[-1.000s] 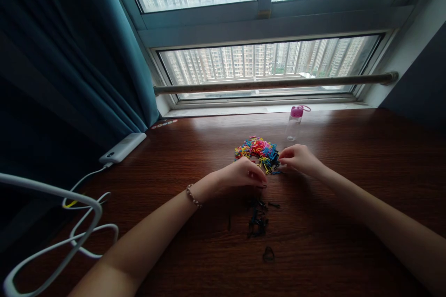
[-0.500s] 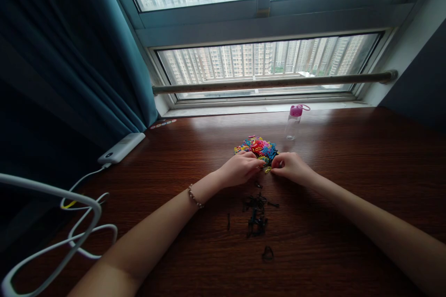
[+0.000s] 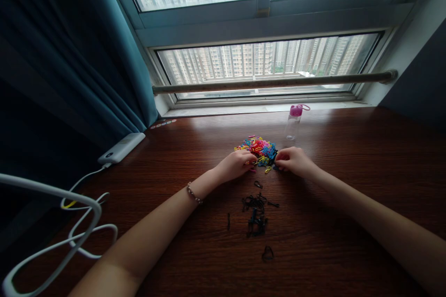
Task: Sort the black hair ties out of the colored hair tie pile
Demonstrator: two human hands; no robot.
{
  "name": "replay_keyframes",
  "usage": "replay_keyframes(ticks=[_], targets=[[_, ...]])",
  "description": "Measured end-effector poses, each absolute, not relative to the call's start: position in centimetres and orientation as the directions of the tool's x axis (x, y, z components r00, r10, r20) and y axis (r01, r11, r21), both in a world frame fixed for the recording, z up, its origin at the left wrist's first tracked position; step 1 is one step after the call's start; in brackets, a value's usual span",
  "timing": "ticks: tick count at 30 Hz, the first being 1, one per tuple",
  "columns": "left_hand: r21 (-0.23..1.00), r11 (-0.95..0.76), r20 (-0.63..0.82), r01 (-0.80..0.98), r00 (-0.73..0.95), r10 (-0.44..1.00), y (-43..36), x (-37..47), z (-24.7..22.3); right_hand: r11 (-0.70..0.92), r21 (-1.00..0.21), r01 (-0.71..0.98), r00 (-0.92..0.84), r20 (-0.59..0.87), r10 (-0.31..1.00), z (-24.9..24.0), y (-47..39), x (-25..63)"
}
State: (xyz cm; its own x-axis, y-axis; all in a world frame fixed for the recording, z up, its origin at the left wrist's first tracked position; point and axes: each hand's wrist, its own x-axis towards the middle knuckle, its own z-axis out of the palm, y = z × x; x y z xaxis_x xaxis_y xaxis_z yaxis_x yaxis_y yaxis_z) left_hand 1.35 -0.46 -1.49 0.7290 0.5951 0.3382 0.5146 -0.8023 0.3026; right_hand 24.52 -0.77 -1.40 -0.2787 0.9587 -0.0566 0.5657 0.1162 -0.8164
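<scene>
A heap of small colourful clips or bands lies on the brown wooden table, in red, yellow, blue, pink and black. At its left edge is my left hand, fingers bent and pinched; what they hold is too small to make out. My right hand touches the heap's right edge beside some black pieces, thumb and fingertips together, their content hidden. Nearer to me lies a loose group of black pieces, with a single black one below it and another to its left.
Behind the heap to the right stands a clear bottle with a pink lid. A white power bank with a white cable lies at the left by the blue curtain. The window and its rail are behind the table.
My hands have moved slightly apart, the left one to the left and the right one up and to the right. More of the heap's near edge shows between them.
</scene>
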Motion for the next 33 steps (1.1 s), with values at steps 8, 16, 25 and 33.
replay_keyframes(ticks=[8,16,25,33], targets=[[0.408,-0.773,0.436,0.485,0.641,0.632,-0.2,1.4,-1.3,0.007,-0.845,0.535,-0.276,-0.167,0.946,-0.2,0.3,25.9],[0.708,-0.661,0.088,0.248,0.898,0.431,-2.9,2.7,0.8,0.268,-0.561,0.783,-0.412,-0.146,0.899,-0.7,-0.5,25.4],[0.728,-0.563,0.041,0.391,0.795,0.605,-2.5,2.6,0.2,0.158,-0.647,0.746,-0.369,-0.204,0.907,-0.2,-0.2,25.6],[0.294,-0.72,0.338,0.628,0.636,0.693,-0.8,1.6,-1.8,0.069,-0.863,0.5,-0.74,-0.385,0.552,1.5,-3.0,23.8]])
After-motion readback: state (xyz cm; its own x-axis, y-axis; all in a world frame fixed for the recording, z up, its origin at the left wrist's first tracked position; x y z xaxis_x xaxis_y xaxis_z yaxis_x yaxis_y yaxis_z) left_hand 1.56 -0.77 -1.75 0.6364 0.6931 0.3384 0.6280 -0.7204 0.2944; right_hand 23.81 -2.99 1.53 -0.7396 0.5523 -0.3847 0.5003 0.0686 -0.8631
